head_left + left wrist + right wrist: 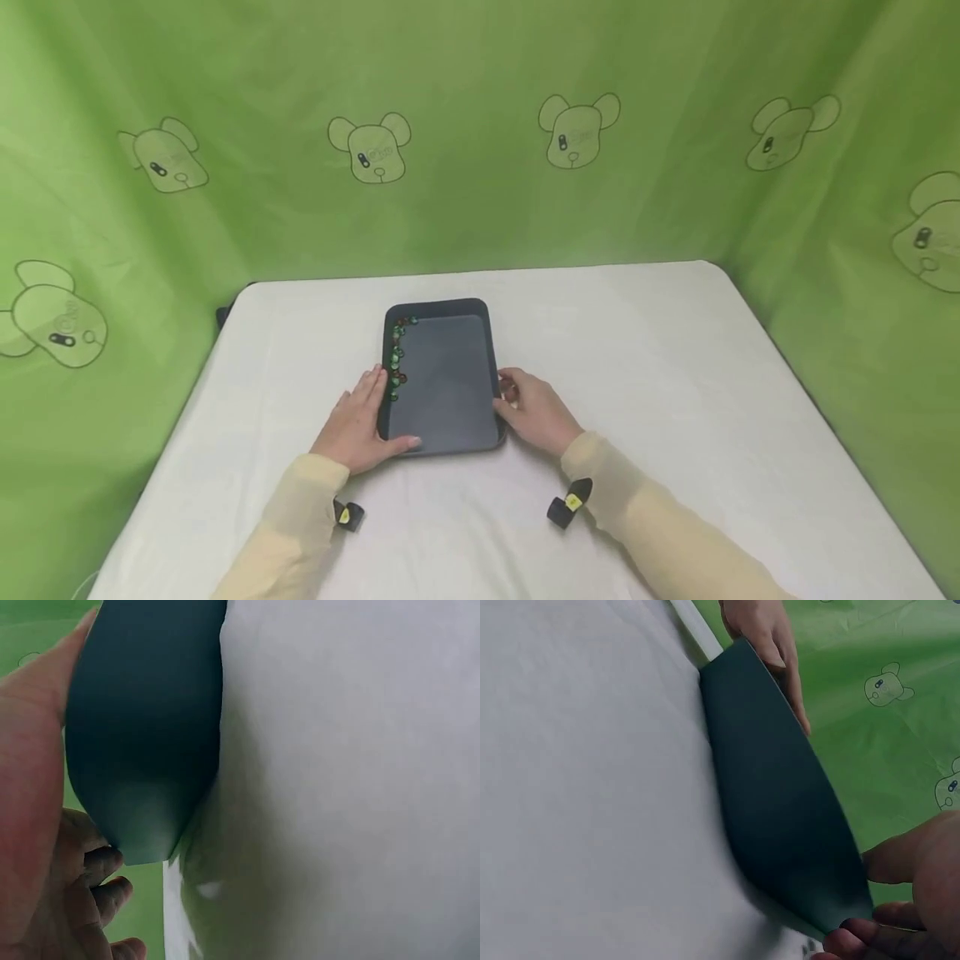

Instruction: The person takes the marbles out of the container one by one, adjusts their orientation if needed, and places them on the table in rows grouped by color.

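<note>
A dark grey rectangular tray [442,383] lies lengthwise before me at the table's middle. Small shiny green and reddish-brown balls, like glass beads or marbles [395,358], line its left inner wall. My left hand [356,429] holds the front left corner, thumb over the front rim and fingers along the left side. On the right side, my right hand [540,412] grips the wall with thumb at the rim and fingers curled. The tray's outer wall [146,727] fills much of the left wrist view. Both hands show around the tray [780,780] in the right wrist view.
A white cloth [675,400] covers the table under and around the tray. Green curtains [480,225] printed with mouse heads hang behind and at both sides. Small black wrist devices [570,502] sit near both cuffs.
</note>
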A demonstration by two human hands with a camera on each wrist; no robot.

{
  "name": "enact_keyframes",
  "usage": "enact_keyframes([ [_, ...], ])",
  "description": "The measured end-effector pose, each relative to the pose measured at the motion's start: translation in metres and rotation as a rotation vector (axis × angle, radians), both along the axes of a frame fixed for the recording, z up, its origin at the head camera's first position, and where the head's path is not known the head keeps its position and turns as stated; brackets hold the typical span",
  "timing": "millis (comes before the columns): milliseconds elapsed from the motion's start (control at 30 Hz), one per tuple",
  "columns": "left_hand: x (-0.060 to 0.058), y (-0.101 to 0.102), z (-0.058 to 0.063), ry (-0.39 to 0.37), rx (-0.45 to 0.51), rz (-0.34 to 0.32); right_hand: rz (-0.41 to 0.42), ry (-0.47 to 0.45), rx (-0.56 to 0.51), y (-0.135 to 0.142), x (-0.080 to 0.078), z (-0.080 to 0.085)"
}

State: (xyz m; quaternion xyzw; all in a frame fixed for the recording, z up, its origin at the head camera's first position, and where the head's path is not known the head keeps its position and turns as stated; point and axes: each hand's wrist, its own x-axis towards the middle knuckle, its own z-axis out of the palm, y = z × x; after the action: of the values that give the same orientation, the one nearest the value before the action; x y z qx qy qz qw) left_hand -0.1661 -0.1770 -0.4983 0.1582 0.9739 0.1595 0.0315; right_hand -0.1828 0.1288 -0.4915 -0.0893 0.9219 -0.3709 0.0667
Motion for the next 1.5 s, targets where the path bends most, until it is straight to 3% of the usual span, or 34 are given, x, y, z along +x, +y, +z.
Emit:
enact_keyframes([
  [167, 0.004, 0.001, 0.002, 0.004, 0.009, 0.002, 0.029, 0.073, 0.036, 0.01, -0.012, 0.014],
  [333, 0.009, 0.001, 0.0, 0.0, 0.001, 0.004, 0.114, 0.126, 0.071, 0.012, -0.023, 0.028],
  [567, 0.007, 0.002, -0.002, 0.016, -0.001, 0.002, 0.235, 0.193, 0.107, -0.007, -0.047, 0.058],
  [700, 0.007, 0.003, -0.002, 0.002, -0.015, 0.012, 0.294, 0.191, 0.16, -0.024, -0.06, 0.066],
  [900, 0.009, 0.004, -0.003, 0.007, -0.064, 0.006, 0.329, 0.168, 0.225, -0.047, -0.075, 0.063],
  [1133, 0.012, 0.004, -0.003, 0.016, -0.059, 0.005, 0.408, 0.137, 0.289, -0.074, -0.086, 0.054],
  [1500, 0.009, 0.004, -0.004, 0.015, -0.059, 0.009, 0.482, 0.095, 0.321, -0.104, -0.1, 0.03],
])
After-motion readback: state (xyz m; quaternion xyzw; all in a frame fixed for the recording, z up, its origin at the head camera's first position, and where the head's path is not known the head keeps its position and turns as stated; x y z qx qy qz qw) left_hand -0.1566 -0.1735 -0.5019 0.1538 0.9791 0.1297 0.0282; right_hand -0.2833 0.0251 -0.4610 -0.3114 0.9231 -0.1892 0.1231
